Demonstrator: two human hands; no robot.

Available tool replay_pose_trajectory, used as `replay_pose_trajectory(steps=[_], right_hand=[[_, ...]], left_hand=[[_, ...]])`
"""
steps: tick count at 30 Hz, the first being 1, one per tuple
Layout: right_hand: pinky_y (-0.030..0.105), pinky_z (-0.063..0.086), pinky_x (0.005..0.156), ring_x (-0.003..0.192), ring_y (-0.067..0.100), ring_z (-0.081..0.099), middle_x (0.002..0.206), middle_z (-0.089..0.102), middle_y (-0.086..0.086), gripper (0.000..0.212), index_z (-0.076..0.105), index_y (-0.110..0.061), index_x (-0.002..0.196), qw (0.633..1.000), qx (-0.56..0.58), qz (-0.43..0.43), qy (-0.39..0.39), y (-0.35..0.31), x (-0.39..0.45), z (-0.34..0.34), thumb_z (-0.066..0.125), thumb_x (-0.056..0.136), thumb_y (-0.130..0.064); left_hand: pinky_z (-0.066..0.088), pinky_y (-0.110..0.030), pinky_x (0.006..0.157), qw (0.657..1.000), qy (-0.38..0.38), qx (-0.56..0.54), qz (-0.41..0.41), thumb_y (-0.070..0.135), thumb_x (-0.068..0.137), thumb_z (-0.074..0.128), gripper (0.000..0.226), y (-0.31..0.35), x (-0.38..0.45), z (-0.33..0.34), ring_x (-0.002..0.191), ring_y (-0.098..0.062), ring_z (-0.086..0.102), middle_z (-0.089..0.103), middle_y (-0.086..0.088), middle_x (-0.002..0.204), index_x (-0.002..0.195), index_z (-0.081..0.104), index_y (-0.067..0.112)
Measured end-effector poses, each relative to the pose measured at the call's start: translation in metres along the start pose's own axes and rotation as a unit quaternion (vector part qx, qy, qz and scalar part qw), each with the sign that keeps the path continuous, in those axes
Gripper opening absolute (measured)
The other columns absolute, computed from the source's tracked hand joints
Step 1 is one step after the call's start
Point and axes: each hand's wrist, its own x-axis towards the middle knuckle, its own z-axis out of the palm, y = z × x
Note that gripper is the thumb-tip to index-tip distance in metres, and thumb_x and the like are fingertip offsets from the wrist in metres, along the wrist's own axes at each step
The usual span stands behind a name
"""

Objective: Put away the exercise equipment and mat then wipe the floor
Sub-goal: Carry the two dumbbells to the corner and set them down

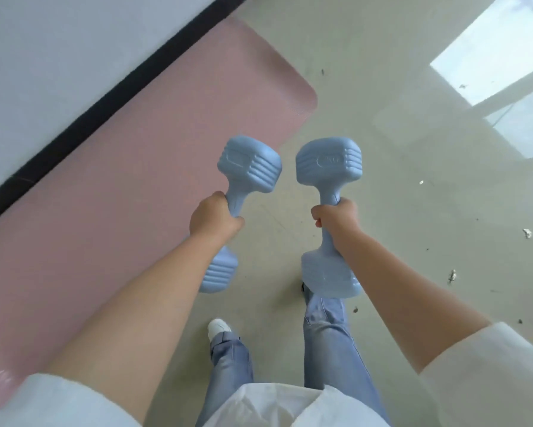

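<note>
Each hand, left hand [213, 216] and right hand [336, 217], grips a blue dumbbell, left dumbbell [249, 167] and right dumbbell [328, 163], above the floor [382, 72]; the pink mat [120, 186] lies to the left.

open grey floor [382, 124] ahead and right; pink mat [111, 186] flat at left against wall [58, 57].

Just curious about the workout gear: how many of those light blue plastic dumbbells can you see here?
2. One light blue plastic dumbbell is held in the left hand above the pink mat's edge; the other dumbbell is in the right hand over the grey floor. None lies elsewhere in view.
</note>
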Motion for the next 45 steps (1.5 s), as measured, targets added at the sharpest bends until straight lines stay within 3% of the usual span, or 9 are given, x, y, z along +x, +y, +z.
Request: replay_pose_trajectory(steps=[6, 10, 13, 19, 25, 29, 33, 41, 45], right_hand=[[0.022, 0.031, 0.052, 0.052, 0.015, 0.042, 0.058, 0.051, 0.002, 0.021, 0.043, -0.014, 0.060, 0.999, 0.031, 0.018, 0.035, -0.048, 0.067, -0.157, 0.051, 0.076, -0.003], [0.026, 0.036, 0.063, 0.059, 0.018, 0.045, 0.057, 0.051, -0.001, 0.021, 0.042, -0.016, 0.059, 0.997, 0.027, 0.001, 0.070, -0.096, 0.109, -0.242, 0.051, 0.076, -0.006], [0.026, 0.037, 0.064, 0.060, 0.017, 0.047, 0.058, 0.052, -0.002, 0.021, 0.043, -0.016, 0.059, 0.997, 0.015, -0.005, 0.079, -0.138, 0.141, -0.291, 0.050, 0.076, -0.006], [0.026, 0.037, 0.065, 0.070, 0.022, 0.050, 0.058, 0.053, -0.001, 0.019, 0.045, -0.014, 0.059, 0.995, 0.022, 0.010, 0.099, -0.240, 0.225, -0.375, 0.051, 0.075, -0.005], [0.022, 0.034, 0.053, 0.057, 0.016, 0.045, 0.057, 0.052, 0.001, 0.019, 0.045, -0.011, 0.061, 0.991, 0.075, 0.036, 0.109, -0.337, 0.306, -0.460, 0.053, 0.077, -0.004], [0.022, 0.033, 0.052, 0.055, 0.016, 0.044, 0.055, 0.052, 0.001, 0.020, 0.046, -0.010, 0.060, 0.986, 0.107, 0.051, 0.121, -0.382, 0.363, -0.520, 0.053, 0.077, -0.003], [0.022, 0.032, 0.051, 0.052, 0.015, 0.042, 0.055, 0.051, 0.003, 0.020, 0.045, -0.009, 0.060, 0.979, 0.143, 0.069, 0.128, -0.416, 0.430, -0.584, 0.053, 0.077, -0.001], [0.023, 0.033, 0.053, 0.053, 0.015, 0.043, 0.056, 0.052, 0.003, 0.010, 0.049, -0.007, 0.069, 0.971, 0.155, 0.113, 0.145, -0.481, 0.560, -0.714, 0.054, 0.076, -0.002], [0.023, 0.033, 0.052, 0.054, 0.014, 0.043, 0.056, 0.052, 0.002, 0.018, 0.046, -0.011, 0.062, 0.967, 0.162, 0.131, 0.145, -0.513, 0.620, -0.766, 0.054, 0.076, -0.003]], left_hand=[[0.036, -0.028, 0.066, 0.998, -0.046, 0.020, 0.026, 0.015, 0.081, 0.062, 0.023, 0.176, 0.038, 0.010, 0.080, -0.028, 0.052, 0.058, -0.012, 0.092, 0.099, 0.053, 0.002], [0.037, -0.028, 0.066, 0.997, -0.057, 0.006, 0.052, 0.015, 0.080, 0.062, 0.018, 0.282, 0.075, 0.005, 0.078, -0.027, 0.051, 0.054, -0.007, 0.086, 0.088, 0.047, 0.008], [0.037, -0.027, 0.060, 0.996, -0.057, -0.003, 0.070, 0.014, 0.080, 0.062, 0.017, 0.349, 0.111, -0.011, 0.077, -0.026, 0.052, 0.054, -0.007, 0.086, 0.087, 0.047, 0.008], [0.037, -0.028, 0.067, 0.994, -0.048, 0.014, 0.095, 0.013, 0.080, 0.059, 0.014, 0.480, 0.216, -0.064, 0.077, -0.026, 0.052, 0.054, -0.008, 0.085, 0.086, 0.047, 0.008], [0.038, -0.029, 0.066, 0.991, -0.038, 0.059, 0.111, 0.012, 0.081, 0.058, 0.014, 0.613, 0.310, -0.121, 0.077, -0.027, 0.052, 0.054, -0.009, 0.085, 0.086, 0.046, 0.006], [0.038, -0.028, 0.058, 0.988, -0.049, 0.080, 0.123, 0.012, 0.081, 0.058, 0.016, 0.701, 0.362, -0.138, 0.075, -0.026, 0.052, 0.054, -0.007, 0.077, 0.074, 0.044, 0.009], [0.039, -0.029, 0.066, 0.985, -0.058, 0.092, 0.133, 0.012, 0.081, 0.060, 0.014, 0.792, 0.413, -0.137, 0.077, -0.026, 0.053, 0.054, -0.008, 0.084, 0.085, 0.047, 0.006], [0.039, -0.028, 0.067, 0.977, -0.096, 0.136, 0.131, 0.014, 0.082, 0.061, 0.017, 0.977, 0.520, -0.116, 0.078, -0.025, 0.051, 0.053, -0.007, 0.088, 0.088, 0.046, 0.007], [0.038, -0.028, 0.068, 0.973, -0.118, 0.147, 0.133, 0.015, 0.081, 0.061, 0.018, 1.058, 0.569, -0.107, 0.082, -0.028, 0.052, 0.052, -0.008, 0.090, 0.094, 0.052, 0.006]])
